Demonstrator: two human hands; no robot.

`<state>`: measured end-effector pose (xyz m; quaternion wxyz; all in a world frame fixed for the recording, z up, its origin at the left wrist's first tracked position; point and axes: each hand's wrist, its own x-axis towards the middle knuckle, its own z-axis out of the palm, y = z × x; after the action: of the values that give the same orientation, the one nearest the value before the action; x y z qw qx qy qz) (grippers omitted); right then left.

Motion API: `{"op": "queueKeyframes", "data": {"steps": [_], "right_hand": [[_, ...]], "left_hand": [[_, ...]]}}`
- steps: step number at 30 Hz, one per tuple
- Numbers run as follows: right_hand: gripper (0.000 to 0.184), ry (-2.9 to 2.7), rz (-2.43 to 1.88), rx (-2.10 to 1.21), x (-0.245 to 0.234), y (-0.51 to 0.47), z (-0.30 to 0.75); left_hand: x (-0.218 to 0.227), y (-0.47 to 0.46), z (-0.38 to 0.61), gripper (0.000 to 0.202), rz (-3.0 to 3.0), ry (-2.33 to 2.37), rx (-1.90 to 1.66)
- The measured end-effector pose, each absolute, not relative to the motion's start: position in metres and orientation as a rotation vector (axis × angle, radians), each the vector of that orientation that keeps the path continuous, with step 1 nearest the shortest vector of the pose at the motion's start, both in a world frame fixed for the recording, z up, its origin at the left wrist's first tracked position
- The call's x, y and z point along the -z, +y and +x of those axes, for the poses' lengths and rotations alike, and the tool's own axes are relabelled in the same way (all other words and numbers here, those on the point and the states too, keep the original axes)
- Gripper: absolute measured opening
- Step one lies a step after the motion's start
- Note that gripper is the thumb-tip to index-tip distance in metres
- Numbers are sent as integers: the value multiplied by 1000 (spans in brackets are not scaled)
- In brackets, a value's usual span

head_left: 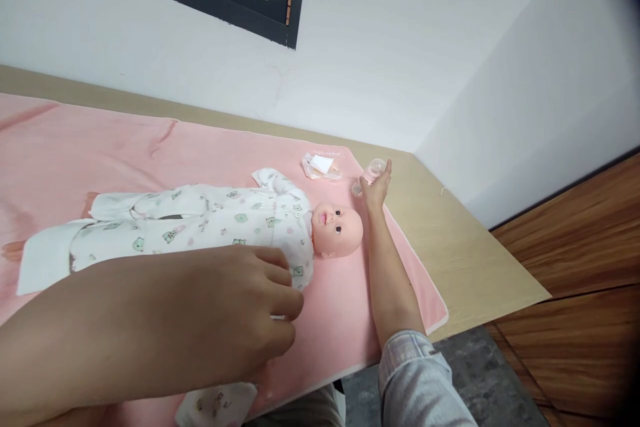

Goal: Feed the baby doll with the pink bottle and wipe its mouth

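Observation:
A baby doll (337,230) in white printed clothes (235,217) lies on its back on a pink blanket (340,307), head toward the right. My right hand (377,188) is closed around a small clear bottle (374,171), beyond the doll's head at the blanket's right edge. Close to the camera, my left hand (250,310) hovers over the doll's near side with its fingers curled. A sliver of something pale shows between those fingers, too little to name. Part of the doll's near arm is hidden behind this hand.
A clear plastic packet (321,165) with a white label lies beyond the doll's shoulder. A white printed item (217,405) sits at the blanket's near edge, partly covered by my left arm. The wooden table (465,260) ends at the right, near wood-grain panels (575,240). A wall stands behind.

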<state>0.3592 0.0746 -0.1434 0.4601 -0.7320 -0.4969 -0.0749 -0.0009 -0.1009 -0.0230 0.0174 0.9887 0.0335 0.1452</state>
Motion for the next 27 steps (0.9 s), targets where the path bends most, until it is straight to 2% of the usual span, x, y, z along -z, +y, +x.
{"op": "queueKeyframes", "data": {"steps": [2, 5, 9, 13, 18, 23, 27], "right_hand": [[89, -1211, -1766, 177, 139, 74, 359], [90, -1220, -1691, 190, 128, 74, 357], [93, -1290, -1513, 151, 108, 74, 350], [97, -1372, -1334, -37, 88, 70, 335], [99, -1475, -1076, -266, 61, 45, 291], [101, -1564, -923, -479, 39, 2, 233], [100, -1526, -887, -562, 34, -22, 201]], "left_hand": [[14, -95, 3, 23, 3011, 4, -310], [0, -81, 5, 5, 2899, 42, -278], [-9, -53, 6, 27, 2775, 172, -340], [-3, -22, 14, 31, 2687, 530, -656], [15, -2, 28, 45, 2392, 888, -1017], [21, -2, 35, 67, 2341, 959, -1123], [19, -4, 35, 70, 2361, 968, -1107]]}}
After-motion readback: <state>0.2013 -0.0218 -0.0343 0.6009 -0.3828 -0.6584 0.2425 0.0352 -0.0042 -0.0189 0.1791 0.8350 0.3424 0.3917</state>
